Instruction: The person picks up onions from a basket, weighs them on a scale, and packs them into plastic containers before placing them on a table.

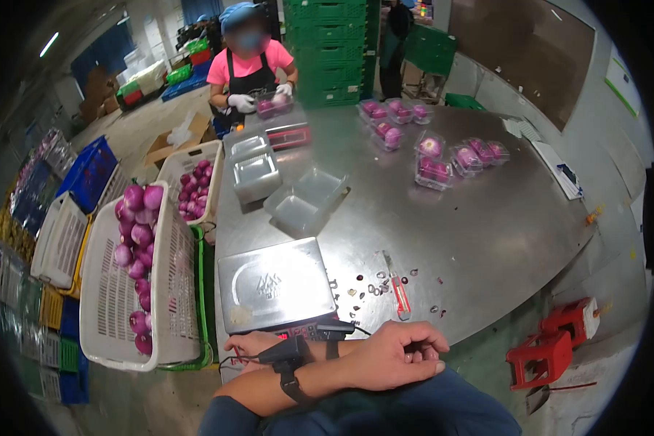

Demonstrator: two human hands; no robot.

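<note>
My forearms cross at the table's near edge. My left hand [407, 356] is on the right, its fingers loosely curled, with a gap to the thumb and nothing visible in it. My right hand [251, 343] lies at left, partly hidden by the left wrist's black device [283, 352]; its fingertips are unclear beside a thin cable. Just beyond is a scale with a bare metal plate [276, 283] and a lit red display [301, 332]. A red-handled cutter [400, 294] lies among dark scraps and small rings on the metal table [487, 240].
Across the table, a gloved person [247, 65] holds a clear box of purple onions [274, 105]. Empty clear trays [301, 202] lie this side; packed onion boxes [434, 173] stand farther right. Onion-filled white baskets [102, 305] line the left; red stools [538, 360] stand right.
</note>
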